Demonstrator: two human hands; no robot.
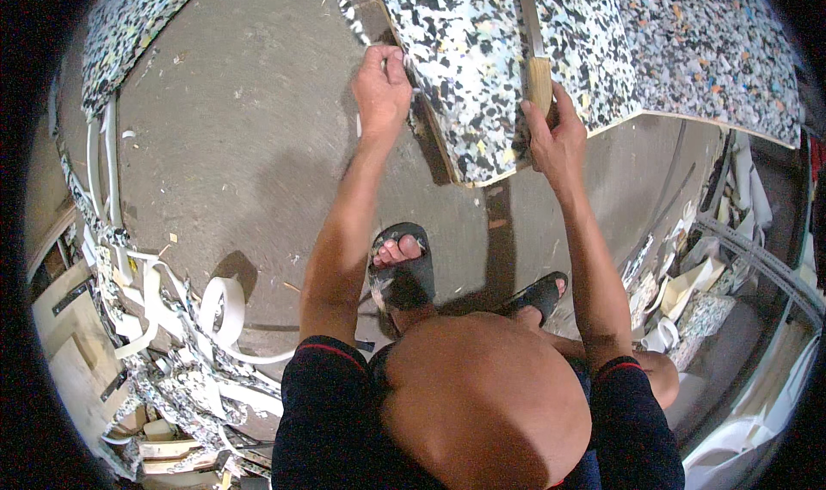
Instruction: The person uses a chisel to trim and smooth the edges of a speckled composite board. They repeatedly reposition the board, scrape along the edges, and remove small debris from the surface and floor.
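Speckled foam sheet [473,77], black-and-white, was ahead of the person at top centre, near corner pointing back toward the feet, left edge by the left hand.

Nearest the camera: a bare knee [486,395], between dark sleeves with red piping [323,365]. Just past it, feet in black sandals, left sandal [411,275] in fuller view, right sandal [542,296] partly hidden by the leg.

Left side, beside the feet: coiled white strip [225,314] on the brown-grey floor [241,137], at the edge of a scrap heap [185,378] of white and speckled offcuts. Wooden panel [73,344] was out at the left rim. Right side: second pile of offcuts [693,296].

Further out, the hands. Right hand [559,141] gripped the wooden handle of a knife [539,81], long blade pointing away over the sheet. Left hand [383,90] was closed, fingers pinching the end of a narrow speckled strip [348,12] that ran up out of view.

Farther: greyer foam sheet [710,60] with orange and blue flecks, upper right; overlapping or just butted, couldn't tell. Another speckled foam piece [138,34] sat upper left, well apart.
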